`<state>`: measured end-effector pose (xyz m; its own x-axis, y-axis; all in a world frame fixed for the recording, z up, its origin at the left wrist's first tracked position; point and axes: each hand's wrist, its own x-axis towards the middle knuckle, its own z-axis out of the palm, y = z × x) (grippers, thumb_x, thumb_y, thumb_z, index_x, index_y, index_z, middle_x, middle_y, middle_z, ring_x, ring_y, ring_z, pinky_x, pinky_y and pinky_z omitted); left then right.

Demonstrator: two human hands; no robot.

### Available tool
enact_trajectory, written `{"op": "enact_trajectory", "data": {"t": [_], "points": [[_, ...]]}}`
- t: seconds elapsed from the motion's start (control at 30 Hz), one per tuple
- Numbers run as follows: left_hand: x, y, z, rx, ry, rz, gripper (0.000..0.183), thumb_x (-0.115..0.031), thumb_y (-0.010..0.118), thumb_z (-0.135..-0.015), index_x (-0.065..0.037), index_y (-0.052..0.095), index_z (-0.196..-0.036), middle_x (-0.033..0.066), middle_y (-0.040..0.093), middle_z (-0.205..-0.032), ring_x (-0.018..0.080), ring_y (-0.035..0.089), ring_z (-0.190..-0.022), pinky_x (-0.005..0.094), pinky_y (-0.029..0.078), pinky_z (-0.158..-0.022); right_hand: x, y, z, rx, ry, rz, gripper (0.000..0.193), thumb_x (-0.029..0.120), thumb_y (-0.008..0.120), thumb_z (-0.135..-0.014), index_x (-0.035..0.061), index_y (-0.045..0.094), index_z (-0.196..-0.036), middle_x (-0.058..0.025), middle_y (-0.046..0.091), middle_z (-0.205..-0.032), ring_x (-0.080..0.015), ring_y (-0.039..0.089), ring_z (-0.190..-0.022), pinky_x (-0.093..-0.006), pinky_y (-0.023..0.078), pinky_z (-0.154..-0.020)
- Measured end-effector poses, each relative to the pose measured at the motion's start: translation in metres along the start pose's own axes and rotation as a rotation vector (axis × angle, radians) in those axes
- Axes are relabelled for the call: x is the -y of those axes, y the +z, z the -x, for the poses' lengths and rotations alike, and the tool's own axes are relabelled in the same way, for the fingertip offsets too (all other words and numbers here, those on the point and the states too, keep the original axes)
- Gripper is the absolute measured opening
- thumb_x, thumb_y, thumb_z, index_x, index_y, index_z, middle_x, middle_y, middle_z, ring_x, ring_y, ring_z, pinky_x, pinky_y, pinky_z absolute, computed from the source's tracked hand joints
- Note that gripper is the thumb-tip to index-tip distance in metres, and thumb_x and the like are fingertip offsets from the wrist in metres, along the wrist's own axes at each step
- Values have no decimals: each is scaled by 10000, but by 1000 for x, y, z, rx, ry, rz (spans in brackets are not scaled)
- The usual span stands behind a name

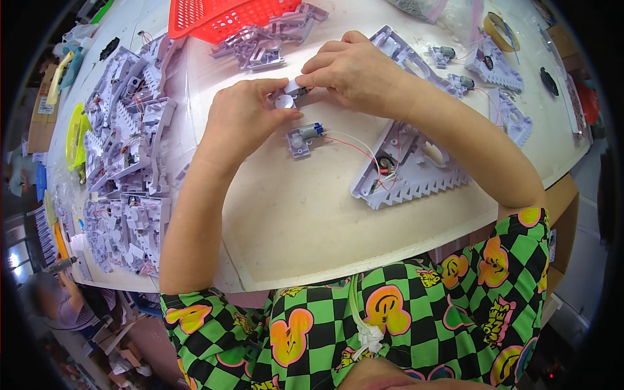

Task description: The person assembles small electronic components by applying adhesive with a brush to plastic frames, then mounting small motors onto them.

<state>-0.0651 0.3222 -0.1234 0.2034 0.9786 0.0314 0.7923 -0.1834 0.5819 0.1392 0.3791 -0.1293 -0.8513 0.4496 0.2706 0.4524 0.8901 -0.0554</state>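
Note:
My left hand (244,114) pinches a small white plastic motor mount (285,101) between thumb and fingers. From the other side my right hand (354,75) closes its fingertips on the same piece, where a bit of metal shows; the fingers partly hide it. Just below the hands lies another motor in a white holder (304,138), joined by red and white wires to a pale plastic housing (413,166) with a toothed edge. Under my right forearm a second housing (396,49) is partly covered.
A large heap of white plastic parts (130,143) covers the left side. A red basket (224,19) stands at the far edge, with loose white pieces (263,45) before it. At the right are more wired housings (494,65), a tape roll (499,31) and a black part (549,81).

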Motion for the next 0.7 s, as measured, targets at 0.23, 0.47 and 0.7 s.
{"op": "enact_trajectory", "data": {"t": [0.23,0.47,0.7], "points": [[-5,-1,2,-22,51,-64,478,-250,781,-629,-57,671,-1052,145,673,-830,284,638,-739,347,492,-700,4,4,2,-36,-60,83,222,117,649,-746,126,672,-967,40,646,-999,-133,562,-973,-347,381,-844],[5,2,3,-10,-6,24,456,-267,777,-638,-67,680,-1037,136,670,-810,268,637,-733,345,488,-689,6,2,-3,-68,38,60,121,154,663,-749,121,650,-864,36,641,-910,-147,564,-919,-350,386,-816],[-3,-1,2,4,-39,0,463,-265,772,-630,-61,682,-1036,136,662,-767,251,636,-710,330,486,-680,1,6,-3,-99,-25,43,64,154,663,-750,132,610,-777,29,595,-783,-157,558,-852,-349,377,-811]]}}
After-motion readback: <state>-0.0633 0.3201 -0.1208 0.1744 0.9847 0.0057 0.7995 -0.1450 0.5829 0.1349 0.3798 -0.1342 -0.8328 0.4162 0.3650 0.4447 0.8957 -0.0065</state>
